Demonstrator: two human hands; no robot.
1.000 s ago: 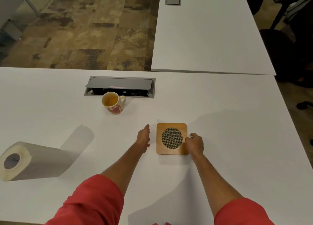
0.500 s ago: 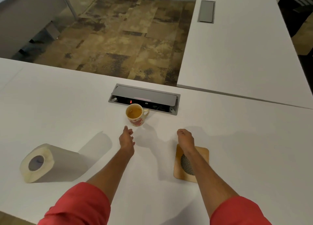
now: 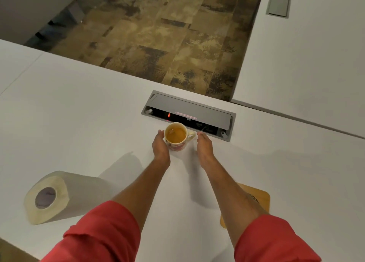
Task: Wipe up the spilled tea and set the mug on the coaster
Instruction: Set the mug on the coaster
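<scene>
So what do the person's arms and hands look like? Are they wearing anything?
Both arms wear red sleeves, the left sleeve and right sleeve, pushed up so the forearms are bare. The left hand and right hand are bare too: no gloves, and no rings or watch that I can see.

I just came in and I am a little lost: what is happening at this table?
A person in red sleeves reaches both hands to a mug of tea beside an open socket box. The left hand touches its side; the right hand is open near the handle. The coaster and paper towel roll wait nearer the person.
</scene>
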